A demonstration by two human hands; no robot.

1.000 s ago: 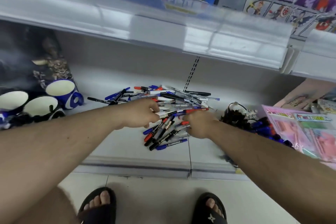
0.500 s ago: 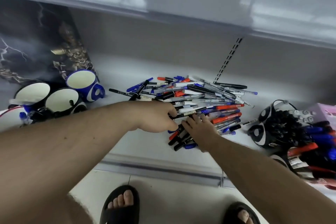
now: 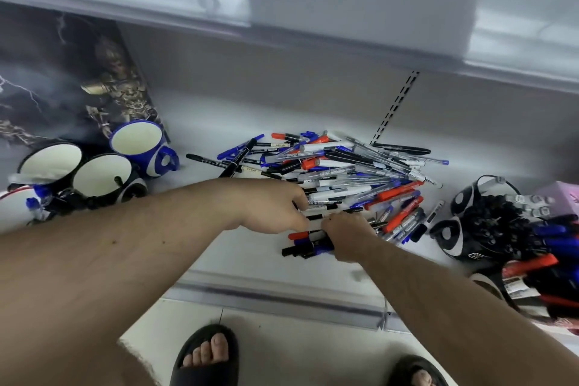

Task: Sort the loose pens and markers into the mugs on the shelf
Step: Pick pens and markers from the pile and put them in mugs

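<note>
Mostly, the head view shows work ahead of us. Our left hand [image 3: 275,207] curls over markers at the near edge of the pile of pens and markers [image 3: 344,178] on the shelf [image 3: 219,122]; our right hand [image 3: 346,236] grips a small bundle of markers [image 3: 308,243]. The mug at right [image 3: 476,222] is stuffed with black ones, while the blue mug [image 3: 141,144] and its neighbours look almost empty.
</note>
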